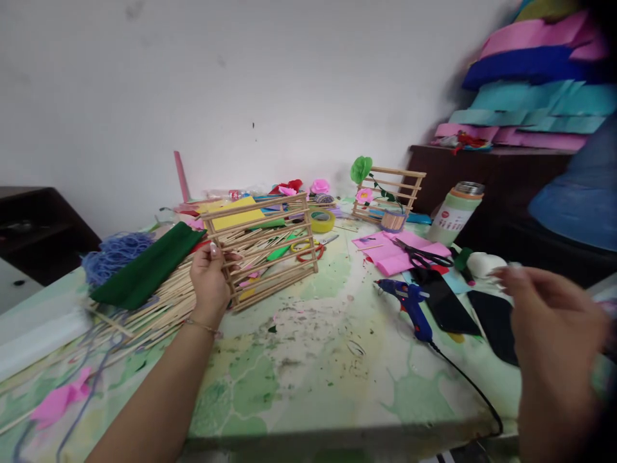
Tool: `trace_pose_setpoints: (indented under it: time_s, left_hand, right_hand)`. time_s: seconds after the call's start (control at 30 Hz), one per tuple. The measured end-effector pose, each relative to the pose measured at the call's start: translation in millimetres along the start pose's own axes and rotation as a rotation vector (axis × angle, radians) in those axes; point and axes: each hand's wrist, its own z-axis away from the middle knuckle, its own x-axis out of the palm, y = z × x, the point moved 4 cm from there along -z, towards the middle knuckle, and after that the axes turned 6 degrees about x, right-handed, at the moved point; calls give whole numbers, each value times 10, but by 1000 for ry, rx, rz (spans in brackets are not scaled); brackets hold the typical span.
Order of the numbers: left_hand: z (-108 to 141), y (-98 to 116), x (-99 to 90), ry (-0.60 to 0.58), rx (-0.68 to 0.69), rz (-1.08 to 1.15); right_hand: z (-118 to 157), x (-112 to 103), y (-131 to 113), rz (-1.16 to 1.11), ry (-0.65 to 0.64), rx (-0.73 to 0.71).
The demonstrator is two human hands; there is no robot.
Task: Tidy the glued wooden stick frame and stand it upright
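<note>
My left hand (211, 273) is closed around the left side of a small stick frame (312, 241) with several rails, holding it upright over the table. My right hand (554, 328) is raised at the right edge, thumb and fingertips pinched together. Whatever they hold, if anything, is too small to make out. A white roll (483, 264) shows just beyond those fingertips. To the left of my right hand lie a blue glue gun (409, 301) with a black cord, a black phone (444, 302) and a dark flat object (494, 325).
Loose wooden sticks (164, 312), green fabric (144, 270) and blue yarn (118, 254) crowd the left. A decorated stick frame (417, 186) stands at the back. Black scissors (419, 254) lie on pink paper (385, 257), near a bottle (456, 212). Yellow tape (322, 221) lies mid-table.
</note>
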Motion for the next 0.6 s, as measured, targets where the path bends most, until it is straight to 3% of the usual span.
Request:
trace_pose_setpoints:
  time_s: [0.03,0.1,0.2,0.33,0.5,0.6]
  left_hand:
    - [9,6,9,-14,9,-10]
    - [25,21,26,-41,26,-21]
    - [34,41,40,-54,36,-12]
    - [20,51,39,-42,18,-11]
    - [-12,27,19,-63,31,-39]
    - [-20,8,7,-67,44,-37]
  right_hand:
    - [-193,75,209,185,-54,24]
    - [-484,361,555,501,-349,-51]
    - [-664,673,849,691,-496,-63]
    - [-600,839,832,982,-497,-18]
    - [-622,876,745,995,-542,148]
    - [-695,922,788,955,-616,144]
